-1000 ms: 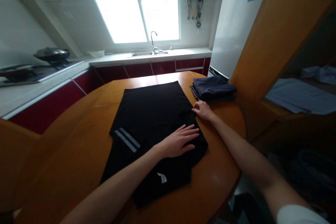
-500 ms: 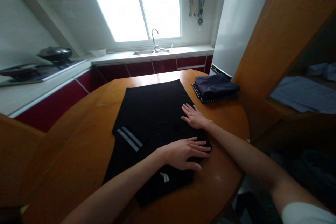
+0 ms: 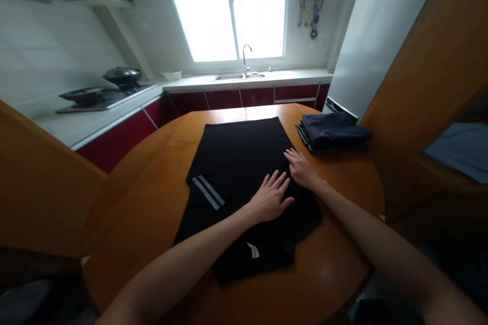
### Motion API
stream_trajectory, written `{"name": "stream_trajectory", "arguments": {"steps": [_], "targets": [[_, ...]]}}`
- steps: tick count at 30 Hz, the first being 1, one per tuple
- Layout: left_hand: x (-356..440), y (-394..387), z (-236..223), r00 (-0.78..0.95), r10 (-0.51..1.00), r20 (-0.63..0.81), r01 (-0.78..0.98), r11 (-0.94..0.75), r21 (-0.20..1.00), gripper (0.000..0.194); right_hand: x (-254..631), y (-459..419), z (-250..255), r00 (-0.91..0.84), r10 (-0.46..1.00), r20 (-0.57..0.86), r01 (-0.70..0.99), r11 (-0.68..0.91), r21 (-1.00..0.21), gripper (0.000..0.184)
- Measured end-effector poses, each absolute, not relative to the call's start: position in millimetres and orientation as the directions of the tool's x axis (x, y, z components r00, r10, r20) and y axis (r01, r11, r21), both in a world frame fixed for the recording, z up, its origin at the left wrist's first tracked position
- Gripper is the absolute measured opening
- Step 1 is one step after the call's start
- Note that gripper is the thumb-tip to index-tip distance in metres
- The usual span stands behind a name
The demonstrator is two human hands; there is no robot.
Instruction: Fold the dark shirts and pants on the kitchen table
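Note:
A black shirt (image 3: 240, 147) lies spread on the round wooden table, its collar end with a small white label (image 3: 253, 250) towards me. A folded-in sleeve with two grey stripes (image 3: 209, 192) rests on its left part. My left hand (image 3: 271, 197) lies flat on the shirt right of its middle, fingers stretched and spread. Near the shirt's right edge, my right hand (image 3: 303, 168) is flat on the cloth with fingers extended. Neither hand grips anything. My left forearm crosses over the lower part of the shirt and hides some of it.
Folded dark clothes (image 3: 335, 132) are stacked at the table's right rear. The wooden table (image 3: 145, 183) has a curved edge. Behind it run a counter with a sink (image 3: 229, 77) and, to the left, a stove with a wok (image 3: 122, 76). A white refrigerator (image 3: 373, 35) stands right.
My left hand has moved away from me across the shirt, off its lower right corner and closer to my right hand. The view has shifted left.

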State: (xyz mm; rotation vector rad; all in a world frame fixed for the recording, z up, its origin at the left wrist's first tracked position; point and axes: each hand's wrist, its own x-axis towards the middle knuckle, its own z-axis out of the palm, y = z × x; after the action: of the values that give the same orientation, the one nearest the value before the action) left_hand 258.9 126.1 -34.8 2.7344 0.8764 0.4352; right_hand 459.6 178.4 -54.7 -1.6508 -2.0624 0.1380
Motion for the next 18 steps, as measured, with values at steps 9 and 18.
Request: {"name": "stream_trajectory", "arguments": {"steps": [9, 18], "targets": [[251.1, 156.9, -29.2, 0.520, 0.742, 0.423, 0.459, -0.661, 0.594, 0.025, 477.4, 173.3, -26.5, -0.038, 0.934, 0.356, 0.844, 0.220, -0.489, 0.032], [249.4, 162.6, -35.0, 0.504, 0.768, 0.395, 0.351, -0.600, 0.719, 0.018, 482.8, 31.8, 0.2, -0.214, 0.968, 0.133, 0.810, 0.252, -0.530, 0.017]]}}
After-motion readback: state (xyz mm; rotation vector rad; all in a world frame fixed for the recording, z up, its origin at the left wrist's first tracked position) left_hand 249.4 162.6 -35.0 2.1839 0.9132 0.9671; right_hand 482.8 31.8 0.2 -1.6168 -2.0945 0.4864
